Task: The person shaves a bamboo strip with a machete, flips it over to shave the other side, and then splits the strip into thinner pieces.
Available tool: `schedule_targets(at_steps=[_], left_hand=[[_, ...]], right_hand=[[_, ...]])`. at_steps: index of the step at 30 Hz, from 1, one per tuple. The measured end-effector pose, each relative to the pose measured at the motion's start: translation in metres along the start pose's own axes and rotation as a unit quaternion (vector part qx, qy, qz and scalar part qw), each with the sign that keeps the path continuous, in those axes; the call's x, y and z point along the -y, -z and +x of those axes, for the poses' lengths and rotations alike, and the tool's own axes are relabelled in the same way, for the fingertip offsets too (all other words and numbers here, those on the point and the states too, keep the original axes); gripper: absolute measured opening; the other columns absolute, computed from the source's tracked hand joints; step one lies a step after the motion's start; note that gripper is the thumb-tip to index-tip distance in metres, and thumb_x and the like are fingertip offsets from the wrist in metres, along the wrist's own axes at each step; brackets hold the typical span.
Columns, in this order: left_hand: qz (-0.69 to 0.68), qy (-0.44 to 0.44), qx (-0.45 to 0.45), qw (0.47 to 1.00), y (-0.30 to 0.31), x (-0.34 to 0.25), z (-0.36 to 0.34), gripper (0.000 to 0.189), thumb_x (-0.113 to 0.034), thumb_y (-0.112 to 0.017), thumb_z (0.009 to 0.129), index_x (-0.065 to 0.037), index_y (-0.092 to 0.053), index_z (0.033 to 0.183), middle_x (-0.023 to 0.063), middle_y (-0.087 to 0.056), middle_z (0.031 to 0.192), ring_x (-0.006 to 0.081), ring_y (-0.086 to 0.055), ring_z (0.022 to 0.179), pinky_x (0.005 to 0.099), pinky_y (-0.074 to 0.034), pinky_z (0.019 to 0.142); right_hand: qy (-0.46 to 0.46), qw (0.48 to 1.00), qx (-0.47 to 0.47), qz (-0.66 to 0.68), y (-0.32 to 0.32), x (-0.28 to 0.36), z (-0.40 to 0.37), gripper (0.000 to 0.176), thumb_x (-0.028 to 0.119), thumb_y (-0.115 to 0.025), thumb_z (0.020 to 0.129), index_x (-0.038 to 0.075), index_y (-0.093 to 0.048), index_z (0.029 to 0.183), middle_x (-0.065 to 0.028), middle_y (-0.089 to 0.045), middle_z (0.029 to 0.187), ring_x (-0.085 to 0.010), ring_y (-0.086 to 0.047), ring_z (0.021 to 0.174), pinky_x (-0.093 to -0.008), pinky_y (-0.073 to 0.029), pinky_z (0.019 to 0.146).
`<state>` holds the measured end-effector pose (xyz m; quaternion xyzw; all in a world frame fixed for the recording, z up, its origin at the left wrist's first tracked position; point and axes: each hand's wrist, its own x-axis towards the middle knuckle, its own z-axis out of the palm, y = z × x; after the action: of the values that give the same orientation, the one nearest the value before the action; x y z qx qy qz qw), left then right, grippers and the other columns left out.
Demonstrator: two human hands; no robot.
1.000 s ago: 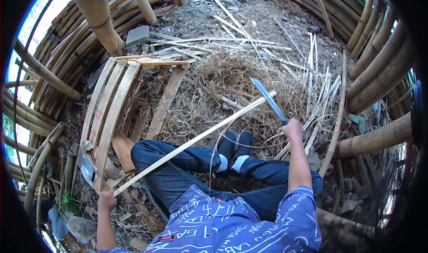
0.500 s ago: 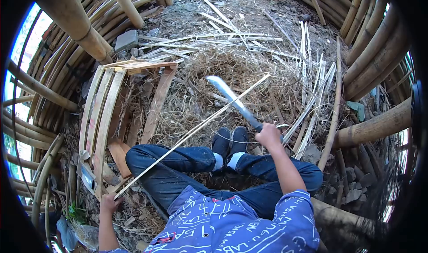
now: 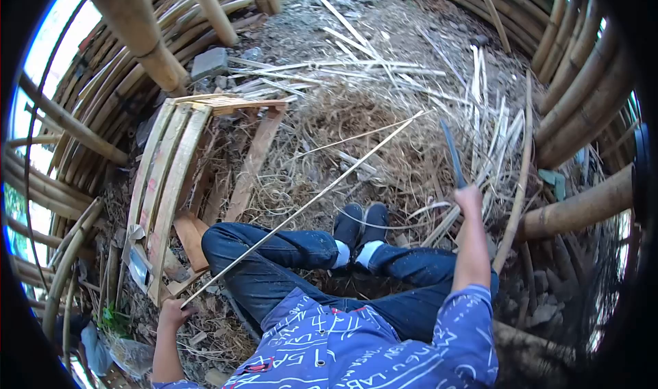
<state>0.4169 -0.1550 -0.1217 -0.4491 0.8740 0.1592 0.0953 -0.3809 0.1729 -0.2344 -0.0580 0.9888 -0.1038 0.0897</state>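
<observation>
Thick round bamboo poles (image 3: 581,211), smooth and knotted at the joints, ring the ground on its left, far and right edges. Inside that ring the ground (image 3: 404,19) is grey, stony dirt. A heap of dry, wiry shavings (image 3: 356,115) covers its middle. A curved frame of flat wooden slats (image 3: 168,176), pale and rough-sawn, lies along the left edge. Loose split bamboo slats (image 3: 495,132), thin and straight, fan out towards the right edge.

The person sits at the near edge, with legs in dark jeans stretched out and black shoes (image 3: 361,223) side by side at the foot of the heap. A long, narrow bamboo strip (image 3: 308,204), pale and flat, runs slantwise from the near left across the left knee to the middle of the heap. The left hand (image 3: 173,313) is closed round its near end. The right hand (image 3: 469,198) is clenched on the handle of a machete (image 3: 452,154). Its dark, slim blade points up and away, well apart from the strip.

Open room lies only between the strip and the blade, above the shavings.
</observation>
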Motion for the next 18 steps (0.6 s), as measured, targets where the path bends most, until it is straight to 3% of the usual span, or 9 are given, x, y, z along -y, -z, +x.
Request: schedule_targets(at_steps=[5, 6, 8, 9, 11, 12, 15, 17, 18], left_hand=[[-0.099, 0.032, 0.124, 0.987, -0.013, -0.034, -0.005, 0.056, -0.057, -0.077, 0.067, -0.006, -0.068, 0.088, 0.0178, -0.063, 0.068, 0.0362, -0.062, 0.066, 0.0421, -0.049, 0.061], [-0.072, 0.02, 0.154, 0.985, -0.027, -0.027, -0.002, 0.058, -0.058, -0.076, 0.068, -0.006, -0.066, 0.092, 0.0174, -0.063, 0.07, 0.0366, -0.061, 0.064, 0.0417, -0.049, 0.059], [-0.105, -0.031, 0.137, 0.985, -0.025, -0.057, 0.006, 0.049, -0.05, -0.078, 0.073, -0.004, -0.064, 0.085, 0.0131, -0.062, 0.063, 0.0258, -0.059, 0.054, 0.0366, -0.047, 0.053], [-0.111, -0.02, 0.131, 0.985, -0.022, -0.076, 0.009, 0.049, -0.05, -0.078, 0.073, -0.004, -0.064, 0.085, 0.0131, -0.062, 0.063, 0.0258, -0.059, 0.054, 0.0366, -0.047, 0.053], [-0.307, 0.106, 0.189, 0.926, -0.014, -0.112, 0.013, 0.037, -0.036, -0.077, 0.08, -0.003, -0.061, 0.079, 0.005, -0.056, 0.058, 0.0146, -0.054, 0.05, 0.0307, -0.044, 0.048], [-0.314, 0.112, 0.184, 0.925, -0.016, -0.121, 0.015, 0.037, -0.036, -0.077, 0.08, -0.003, -0.061, 0.079, 0.005, -0.056, 0.058, 0.0146, -0.054, 0.05, 0.0307, -0.044, 0.048], [-0.48, 0.173, 0.236, 0.827, -0.022, -0.145, 0.019, 0.027, -0.025, -0.073, 0.085, -0.004, -0.057, 0.075, -0.0019, -0.052, 0.058, 0.0083, -0.049, 0.048, 0.0263, -0.039, 0.044], [-0.544, 0.185, 0.229, 0.785, -0.022, -0.16, 0.022, 0.024, -0.022, -0.069, 0.087, -0.006, -0.055, 0.076, -0.0025, -0.049, 0.057, 0.0069, -0.046, 0.046, 0.0246, -0.037, 0.042], [-0.581, 0.161, 0.237, 0.762, -0.028, -0.159, 0.027, 0.025, -0.025, -0.07, 0.087, -0.007, -0.054, 0.079, -0.0022, -0.049, 0.058, 0.0067, -0.045, 0.046, 0.0243, -0.037, 0.042]], right_hand=[[0.025, 0.997, 0.073, -0.016, 0.055, -0.009, -0.051, 0.032, 0.024, -0.064, 0.069, 0.002, -0.07, 0.092, -0.0263, -0.067, 0.091, -0.0419, -0.065, 0.093, -0.0491, -0.051, 0.082], [0.059, 0.998, 0.012, -0.012, 0.056, -0.011, -0.059, 0.028, 0.021, -0.063, 0.069, -0.001, -0.069, 0.085, -0.0277, -0.066, 0.083, -0.0423, -0.066, 0.087, -0.0492, -0.05, 0.076], [0.104, 0.994, 0.005, 0.018, 0.05, -0.03, -0.05, 0.025, 0.018, -0.061, 0.068, -0.006, -0.065, 0.074, -0.0286, -0.062, 0.069, -0.043, -0.065, 0.073, -0.0471, -0.048, 0.064], [0.078, 0.997, -0.018, 0.001, 0.035, -0.052, -0.032, 0.024, 0.019, -0.064, 0.07, -0.001, -0.069, 0.081, -0.0256, -0.065, 0.074, -0.0445, -0.064, 0.077, -0.0476, -0.049, 0.071], [0.126, 0.99, 0.003, 0.065, 0.058, -0.045, -0.049, 0.025, 0.022, -0.066, 0.072, -0.003, -0.066, 0.077, -0.0237, -0.065, 0.071, -0.0404, -0.065, 0.072, -0.0458, -0.049, 0.068], [0.137, 0.988, 0.004, 0.063, 0.057, -0.041, -0.057, 0.025, 0.022, -0.066, 0.072, -0.003, -0.066, 0.077, -0.0237, -0.065, 0.071, -0.0404, -0.065, 0.072, -0.0458, -0.049, 0.068], [0.14, 0.975, -0.039, 0.17, 0.04, -0.057, -0.062, 0.027, 0.023, -0.067, 0.074, -0.003, -0.064, 0.072, -0.0193, -0.064, 0.065, -0.0331, -0.066, 0.067, -0.043, -0.048, 0.066], [0.048, 0.977, -0.016, 0.208, -0.003, -0.09, -0.031, 0.024, 0.022, -0.066, 0.075, -0.001, -0.064, 0.069, -0.0133, -0.062, 0.059, -0.0242, -0.063, 0.057, -0.0402, -0.048, 0.061], [0.012, 0.978, 0.019, 0.207, 0.037, -0.044, -0.074, 0.022, 0.02, -0.064, 0.075, -0.001, -0.064, 0.068, -0.0091, -0.061, 0.058, -0.02, -0.059, 0.048, -0.0374, -0.046, 0.052]])
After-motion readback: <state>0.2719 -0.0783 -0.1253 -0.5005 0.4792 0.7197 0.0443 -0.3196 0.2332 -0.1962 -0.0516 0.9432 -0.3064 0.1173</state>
